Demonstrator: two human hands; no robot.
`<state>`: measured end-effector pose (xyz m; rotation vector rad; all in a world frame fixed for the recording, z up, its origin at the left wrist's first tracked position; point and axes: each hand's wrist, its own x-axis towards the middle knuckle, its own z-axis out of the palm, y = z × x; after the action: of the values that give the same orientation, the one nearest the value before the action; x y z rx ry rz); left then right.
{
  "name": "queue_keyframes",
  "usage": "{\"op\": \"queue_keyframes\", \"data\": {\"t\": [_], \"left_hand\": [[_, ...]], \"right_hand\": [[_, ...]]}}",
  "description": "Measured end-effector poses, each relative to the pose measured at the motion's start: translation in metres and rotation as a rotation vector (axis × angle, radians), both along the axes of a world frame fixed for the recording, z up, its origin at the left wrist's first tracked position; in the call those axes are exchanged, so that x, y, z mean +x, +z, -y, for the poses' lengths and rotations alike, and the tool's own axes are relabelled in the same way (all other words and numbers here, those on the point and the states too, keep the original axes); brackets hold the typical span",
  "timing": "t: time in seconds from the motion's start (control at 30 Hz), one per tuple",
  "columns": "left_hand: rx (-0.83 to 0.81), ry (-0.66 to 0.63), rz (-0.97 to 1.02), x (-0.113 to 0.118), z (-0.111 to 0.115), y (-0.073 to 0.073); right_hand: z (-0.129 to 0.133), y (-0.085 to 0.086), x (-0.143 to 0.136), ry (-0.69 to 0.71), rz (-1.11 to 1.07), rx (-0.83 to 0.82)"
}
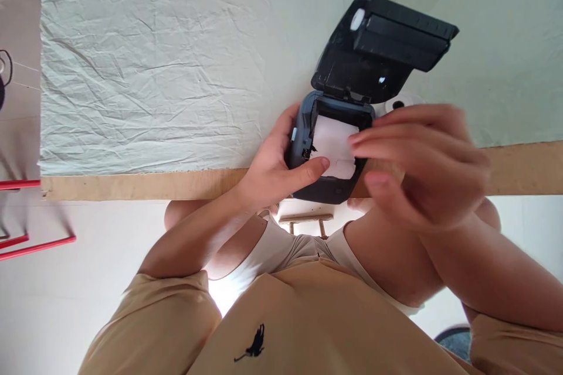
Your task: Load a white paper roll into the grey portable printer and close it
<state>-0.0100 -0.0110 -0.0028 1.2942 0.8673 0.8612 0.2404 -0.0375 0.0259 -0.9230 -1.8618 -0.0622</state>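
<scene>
A small dark label printer (323,192) with its hinged lid (373,50) swung up is near the table's front edge. Inside its bay lies white paper (335,137), likely a roll, its free end reaching over the front. My left hand (275,161) grips the printer's left side, thumb resting on the paper. At the right side of the bay is my right hand (433,164), slightly blurred. Its fingers are stretched toward the paper's edge and the thumb is apart; whether the fingertips touch the paper I cannot tell. Partly behind this hand, a white round thing (407,98) with a dark hole shows.
A wrinkled pale cloth (153,70) covers the table, leaving a strip of bare brown edge (145,184) along the front. My legs are under that edge, by a wooden stool (307,219). Red bars (39,246) stand on the floor at left.
</scene>
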Motion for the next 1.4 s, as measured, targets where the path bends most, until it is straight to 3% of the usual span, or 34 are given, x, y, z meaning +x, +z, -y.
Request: {"op": "queue_keyframes", "data": {"t": [0.13, 0.3, 0.4, 0.5, 0.67, 0.73, 0.83, 0.97, 1.17, 1.27, 1.4], "left_hand": [[-0.003, -0.013, 0.030, 0.004, 0.005, -0.007], [-0.081, -0.094, 0.001, 0.001, 0.006, -0.003], [-0.084, -0.069, 0.002, 0.001, 0.007, 0.003], [-0.091, -0.049, 0.005, 0.003, 0.009, 0.010], [-0.126, -0.090, 0.035, 0.004, 0.011, 0.021], [-0.138, -0.091, 0.039, 0.004, 0.011, 0.022], [-0.148, -0.065, 0.038, 0.004, 0.011, 0.023], [-0.160, -0.085, 0.067, 0.002, 0.010, 0.021], [-0.127, -0.124, 0.120, 0.001, 0.006, 0.008], [-0.146, -0.036, 0.176, 0.002, 0.004, 0.008], [-0.235, 0.065, 0.109, 0.005, 0.007, 0.023]], "right_hand": [[-0.008, 0.002, 0.022, -0.140, -0.079, 0.035], [-0.008, -0.001, 0.037, -0.029, 0.002, -0.246], [-0.014, -0.006, 0.036, 0.007, -0.044, -0.143], [-0.019, -0.011, 0.034, -0.051, -0.072, -0.005], [-0.015, -0.010, 0.029, -0.122, -0.019, -0.061], [-0.014, -0.008, 0.025, -0.103, -0.049, 0.001], [-0.014, -0.006, 0.019, -0.071, -0.087, 0.049], [-0.011, -0.006, 0.016, -0.067, 0.039, 0.036], [-0.002, -0.007, 0.012, -0.150, 0.150, -0.024], [0.004, -0.004, 0.009, -0.159, 0.159, -0.095], [0.009, -0.001, 0.016, -0.127, 0.240, -0.248]]}}
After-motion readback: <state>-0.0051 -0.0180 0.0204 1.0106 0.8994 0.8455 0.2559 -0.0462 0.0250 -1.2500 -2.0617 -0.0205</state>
